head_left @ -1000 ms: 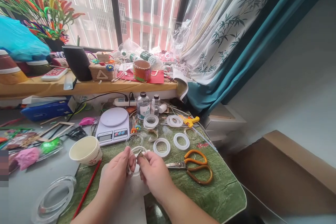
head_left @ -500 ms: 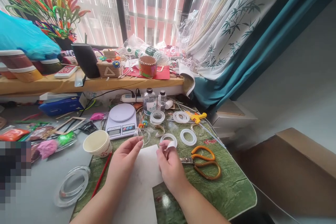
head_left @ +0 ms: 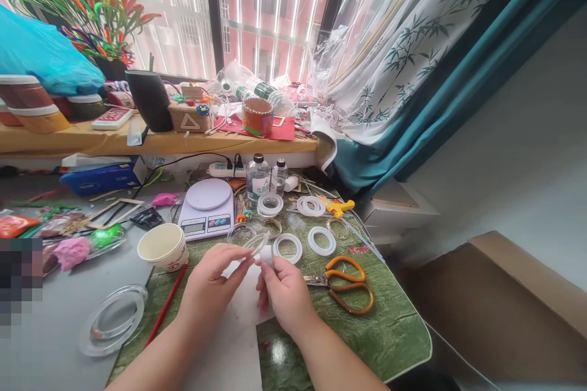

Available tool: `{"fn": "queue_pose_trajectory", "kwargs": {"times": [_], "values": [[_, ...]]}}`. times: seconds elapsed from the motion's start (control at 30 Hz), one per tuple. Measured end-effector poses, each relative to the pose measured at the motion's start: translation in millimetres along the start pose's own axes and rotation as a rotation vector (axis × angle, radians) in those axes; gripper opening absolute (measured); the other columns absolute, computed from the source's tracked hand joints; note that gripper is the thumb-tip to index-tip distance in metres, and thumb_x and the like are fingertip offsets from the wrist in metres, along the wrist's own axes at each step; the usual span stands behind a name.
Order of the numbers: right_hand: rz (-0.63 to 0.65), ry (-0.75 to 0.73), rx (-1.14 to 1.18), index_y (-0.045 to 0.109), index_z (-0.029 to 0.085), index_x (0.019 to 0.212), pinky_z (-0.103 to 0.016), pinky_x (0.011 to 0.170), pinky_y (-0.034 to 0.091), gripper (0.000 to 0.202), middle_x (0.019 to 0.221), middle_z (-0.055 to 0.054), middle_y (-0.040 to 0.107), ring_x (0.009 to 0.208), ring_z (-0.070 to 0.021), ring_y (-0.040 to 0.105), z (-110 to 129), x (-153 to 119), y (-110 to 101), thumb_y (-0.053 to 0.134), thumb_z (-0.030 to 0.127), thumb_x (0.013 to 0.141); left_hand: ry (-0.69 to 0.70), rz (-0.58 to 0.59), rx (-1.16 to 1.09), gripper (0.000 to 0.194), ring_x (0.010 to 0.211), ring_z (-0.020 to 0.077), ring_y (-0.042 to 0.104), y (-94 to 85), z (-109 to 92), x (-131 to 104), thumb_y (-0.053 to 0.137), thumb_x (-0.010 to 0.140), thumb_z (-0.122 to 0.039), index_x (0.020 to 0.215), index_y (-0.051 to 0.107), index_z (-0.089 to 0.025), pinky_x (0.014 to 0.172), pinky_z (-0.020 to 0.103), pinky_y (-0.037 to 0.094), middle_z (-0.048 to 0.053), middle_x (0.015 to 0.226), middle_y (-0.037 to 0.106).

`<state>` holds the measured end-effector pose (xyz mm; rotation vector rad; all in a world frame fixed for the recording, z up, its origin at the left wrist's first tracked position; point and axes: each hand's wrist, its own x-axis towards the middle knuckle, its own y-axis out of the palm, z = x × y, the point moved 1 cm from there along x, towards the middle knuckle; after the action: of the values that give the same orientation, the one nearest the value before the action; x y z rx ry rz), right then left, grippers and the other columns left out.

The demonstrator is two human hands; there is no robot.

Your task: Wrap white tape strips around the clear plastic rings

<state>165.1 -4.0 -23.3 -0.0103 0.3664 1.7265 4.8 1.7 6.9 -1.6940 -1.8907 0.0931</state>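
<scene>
My left hand [head_left: 211, 281] is closed, pinching a clear ring [head_left: 260, 247] at its near edge between thumb and fingers. In my right hand [head_left: 290, 294] is a small curled white piece [head_left: 266, 254] that looks like paper, gripped between thumb and fingers close against the ring. Both hands are above white sheets [head_left: 236, 348] lying on the green table top. Just right of my right hand lie scissors [head_left: 351, 287] with orange handles. White ring molds [head_left: 288, 248] and another clear ring [head_left: 241, 233] lie beyond my fingers.
A paper cup [head_left: 162, 247] and a red stick [head_left: 167, 305] are to the left, near stacked clear rings [head_left: 112, 321]. Farther back stand a kitchen scale [head_left: 206, 211], two bottles [head_left: 258, 177] and a yellow glue gun [head_left: 338, 206]. The table's right edge curves close by.
My hands have come together. The ring in my left hand has moved right, and the white piece in my right hand has moved left to meet it. The view has shifted slightly.
</scene>
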Motion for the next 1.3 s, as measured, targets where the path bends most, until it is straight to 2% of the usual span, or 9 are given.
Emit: {"fn": "queue_pose_trajectory", "kwargs": {"times": [0.3,0.37,0.47,0.6,0.7,0.83,0.97,1.1,1.3], "values": [[0.115,0.005,0.245,0.065,0.017,0.101,-0.018,0.031,0.025,0.049,0.055,0.01,0.048,0.032,-0.0049,0.034,7,3,-9,0.07,0.062,0.085,0.069,0.183,0.041,0.012,0.083,0.0226,0.071,2.9,-2,-1,0.068,0.089,-0.033,0.086,0.079,-0.029,0.064,0.027,0.058,0.006,0.094,0.072],[0.134,0.049,0.317,0.065,0.017,0.099,-0.018,0.031,0.022,0.047,0.052,0.011,0.046,0.031,-0.0047,0.032,7,4,-11,0.071,0.061,0.084,0.083,0.14,0.011,0.019,0.107,0.0291,0.069,0.2,-1,-1,0.073,0.086,-0.035,0.103,0.077,-0.029,0.08,0.034,0.06,0.01,0.115,0.072],[0.284,0.166,0.404,0.067,0.017,0.096,-0.018,0.031,0.02,0.043,0.048,0.011,0.043,0.03,-0.0046,0.028,7,2,-14,0.071,0.058,0.086,0.135,0.249,-0.136,0.069,0.141,0.0378,0.048,-1.7,3,-2,0.08,0.08,-0.045,0.143,0.057,-0.03,0.109,0.048,0.048,0.015,0.153,0.052],[0.447,0.22,0.365,0.069,0.015,0.094,-0.02,0.031,0.022,0.046,0.046,0.01,0.043,0.03,-0.0061,0.03,8,-3,-13,0.07,0.06,0.083,0.048,0.443,-0.247,0.071,0.134,0.0378,0.056,1.6,2,-8,0.075,0.084,-0.05,0.149,0.053,-0.031,0.108,0.049,0.049,0.014,0.148,0.058],[0.441,0.23,0.326,0.071,0.015,0.098,-0.021,0.033,0.024,0.048,0.048,0.008,0.045,0.032,-0.0076,0.033,10,-5,-11,0.063,0.06,0.084,-0.029,0.415,-0.229,0.048,0.114,0.0333,0.068,4.9,-2,-12,0.071,0.087,-0.041,0.133,0.066,-0.031,0.094,0.043,0.057,0.012,0.13,0.07],[0.465,0.178,0.348,0.07,0.016,0.091,-0.023,0.035,0.033,0.035,0.056,0.004,0.055,0.037,-0.0102,0.043,12,-5,-7,0.063,0.05,0.084,-0.167,0.355,-0.326,0.042,0.121,0.0358,0.065,7.6,-4,-11,0.068,0.088,-0.042,0.128,0.068,-0.03,0.091,0.044,0.059,0.012,0.131,0.069],[0.388,0.083,0.339,0.069,0.015,0.09,-0.022,0.043,0.045,0.034,0.072,-0.001,0.067,0.048,-0.0107,0.056,8,0,-6,0.071,0.049,0.085,-0.375,0.116,-0.656,0.044,0.119,0.0356,0.068,5.9,1,-1,0.061,0.091,-0.051,0.127,0.062,-0.026,0.09,0.046,0.059,0.014,0.139,0.065],[0.294,0.09,0.306,0.066,0.016,0.097,-0.018,0.034,0.037,0.043,0.066,0.002,0.066,0.038,-0.0084,0.051,2,4,-7,0.075,0.056,0.082,-0.546,-0.021,-0.863,0.049,0.117,0.0346,0.07,4.4,3,10,0.049,0.095,-0.06,0.127,0.058,-0.023,0.086,0.044,0.059,0.016,0.141,0.064],[0.267,0.103,0.198,0.067,0.015,0.095,-0.018,0.032,0.032,0.044,0.062,0.003,0.064,0.035,-0.007,0.047,1,2,-2,0.072,0.056,0.084,-0.352,0.115,-0.493,0.047,0.129,0.0335,0.062,7.8,4,0,0.063,0.093,-0.049,0.133,0.06,-0.025,0.102,0.044,0.051,0.014,0.145,0.062]]}}
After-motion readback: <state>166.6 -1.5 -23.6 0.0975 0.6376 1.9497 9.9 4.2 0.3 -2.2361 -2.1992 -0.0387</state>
